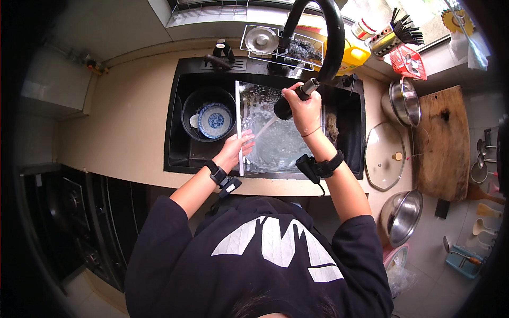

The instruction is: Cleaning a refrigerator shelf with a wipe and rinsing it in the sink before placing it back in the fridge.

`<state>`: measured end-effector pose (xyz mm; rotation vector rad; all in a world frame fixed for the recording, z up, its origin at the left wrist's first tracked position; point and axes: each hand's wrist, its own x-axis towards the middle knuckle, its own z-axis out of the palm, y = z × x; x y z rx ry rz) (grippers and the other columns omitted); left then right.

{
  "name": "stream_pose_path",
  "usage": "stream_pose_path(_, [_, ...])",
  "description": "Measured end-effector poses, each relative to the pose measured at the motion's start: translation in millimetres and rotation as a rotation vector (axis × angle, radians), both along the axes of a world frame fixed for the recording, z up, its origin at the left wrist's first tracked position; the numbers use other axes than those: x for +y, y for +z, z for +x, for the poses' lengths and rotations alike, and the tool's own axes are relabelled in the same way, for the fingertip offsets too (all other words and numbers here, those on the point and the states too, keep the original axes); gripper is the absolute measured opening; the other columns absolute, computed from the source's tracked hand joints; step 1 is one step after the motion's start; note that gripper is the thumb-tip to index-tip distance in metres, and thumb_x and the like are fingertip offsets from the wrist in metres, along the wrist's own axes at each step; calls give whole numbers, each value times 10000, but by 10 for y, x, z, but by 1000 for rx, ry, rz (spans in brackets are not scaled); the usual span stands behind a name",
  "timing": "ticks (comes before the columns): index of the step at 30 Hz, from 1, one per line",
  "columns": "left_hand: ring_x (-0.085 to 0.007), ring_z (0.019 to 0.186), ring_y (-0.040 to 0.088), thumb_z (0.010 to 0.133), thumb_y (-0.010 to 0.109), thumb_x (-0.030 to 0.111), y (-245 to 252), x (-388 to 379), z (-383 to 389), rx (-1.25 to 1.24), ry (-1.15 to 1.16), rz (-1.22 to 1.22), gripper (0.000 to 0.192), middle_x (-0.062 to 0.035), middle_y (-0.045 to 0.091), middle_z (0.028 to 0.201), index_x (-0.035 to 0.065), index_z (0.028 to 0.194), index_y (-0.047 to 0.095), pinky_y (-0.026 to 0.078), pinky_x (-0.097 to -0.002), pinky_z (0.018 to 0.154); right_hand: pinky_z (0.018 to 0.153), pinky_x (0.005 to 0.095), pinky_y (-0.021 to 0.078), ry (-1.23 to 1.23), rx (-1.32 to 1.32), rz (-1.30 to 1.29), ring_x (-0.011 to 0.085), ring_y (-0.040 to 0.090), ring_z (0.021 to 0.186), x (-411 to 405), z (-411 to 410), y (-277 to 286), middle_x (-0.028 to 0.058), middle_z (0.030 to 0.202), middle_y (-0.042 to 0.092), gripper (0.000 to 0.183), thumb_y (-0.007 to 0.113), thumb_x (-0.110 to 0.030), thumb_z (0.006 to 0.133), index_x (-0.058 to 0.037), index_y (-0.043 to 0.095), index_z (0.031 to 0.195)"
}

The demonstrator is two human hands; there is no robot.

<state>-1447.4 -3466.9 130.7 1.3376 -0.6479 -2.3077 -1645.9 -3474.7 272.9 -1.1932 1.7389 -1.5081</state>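
Note:
My right hand (306,109) is closed around the black spray head (283,109) of a gooseneck faucet (336,43). Water streams from it down and to the left onto a clear glass panel (274,139), spreading over the surface. The panel lies across the right part of a black double sink (187,65). At its left side, a pale edge strip (239,107) rests against my left hand (238,147), whose fingers reach over the strip onto the wet glass; whether the thumb grips from below is hidden. A black pot (189,107) in the left basin holds a blue-and-white dish (216,120).
A wire rack (254,55) with steel wool (304,49) and a yellow jug (354,55) stand behind the sink. To the right are a glass lid (383,147), steel bowls (401,216) and a wooden cutting board (443,147). A brown scrubber (331,126) lies beside the panel.

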Motion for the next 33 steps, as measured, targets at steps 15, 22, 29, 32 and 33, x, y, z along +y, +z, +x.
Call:
stream_pose_path(15, [-186,881,601,880,492,159,-39,62,12,-39,83,28,270,-64,589,1035,101,1143,513,492,-292,707,570,278,463,164,66,148,122,573,559,35,-106,173,99,587,601,257,660,-259,692,-5,626,701])
stream_pose_path(22, [-199,890,606,897,471,158,-4,91,20,-65,82,50,281,-89,583,1067,88,1168,498,497,-282,706,496,270,431,185,199,252,146,556,529,-9,-182,240,75,609,583,256,660,-271,726,-20,634,765])
stream_pose_path(29, [-213,950,587,910,449,162,-13,105,37,-78,60,50,321,-109,557,1128,67,1217,450,486,-307,775,520,291,478,281,227,362,176,603,504,-16,-292,326,116,596,615,294,658,-306,710,-14,641,742])
stream_pose_path(32, [-211,961,583,914,442,163,-4,116,53,-75,47,39,334,-114,545,1154,62,1233,438,484,-307,785,498,289,471,321,217,415,168,591,477,4,-331,396,116,589,611,305,654,-309,710,-5,643,733])
stream_pose_path(33, [-197,944,593,917,435,161,1,112,39,-76,52,34,338,-115,547,1161,59,1239,444,494,-276,737,523,298,479,324,264,449,182,606,507,7,-368,412,126,597,613,318,654,-316,706,1,644,731])
